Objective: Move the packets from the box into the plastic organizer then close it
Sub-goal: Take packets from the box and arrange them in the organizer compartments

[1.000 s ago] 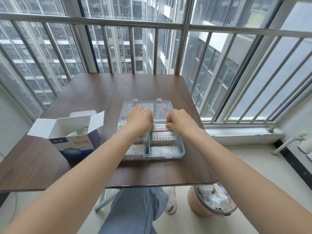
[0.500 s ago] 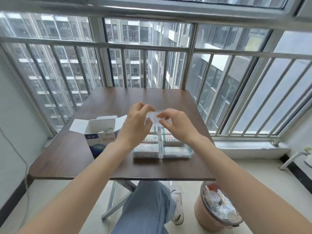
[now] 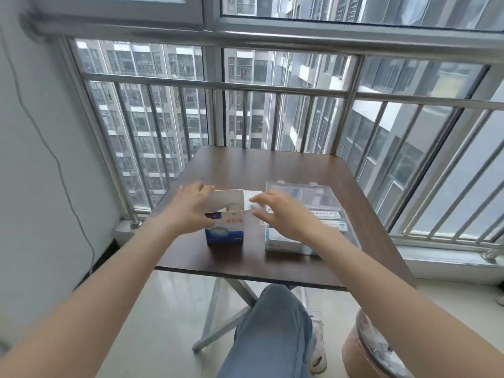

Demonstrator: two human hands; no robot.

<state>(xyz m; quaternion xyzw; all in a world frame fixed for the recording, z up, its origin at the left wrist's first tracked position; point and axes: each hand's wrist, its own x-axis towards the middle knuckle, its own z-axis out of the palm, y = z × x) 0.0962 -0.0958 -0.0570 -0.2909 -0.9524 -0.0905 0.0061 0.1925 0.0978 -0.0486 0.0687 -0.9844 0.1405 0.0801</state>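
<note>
A blue and white cardboard box (image 3: pixel 225 231) stands open on the brown table (image 3: pixel 245 170), with packets (image 3: pixel 232 207) just visible inside. My left hand (image 3: pixel 191 211) grips the box's left side, thumb on the front face. My right hand (image 3: pixel 285 215) hovers at the box's right side, its spread fingers touching the white flap (image 3: pixel 252 199). To the right lies the clear plastic organizer (image 3: pixel 351 236), its lid (image 3: pixel 302 193) open and flat behind it. Packets (image 3: pixel 327 214) fill its compartments; my right forearm hides the near ones.
A metal window railing (image 3: pixel 272 91) runs right behind and to the right of the table. A wall with a hanging cable (image 3: pixel 54 159) is on the left. A pink bin (image 3: pixel 373 350) stands on the floor at lower right. My knee (image 3: pixel 272 323) is under the table's front edge.
Both hands left the organizer and moved left to the cardboard box. The organizer's lid lies open flat. The camera has swung left and up.
</note>
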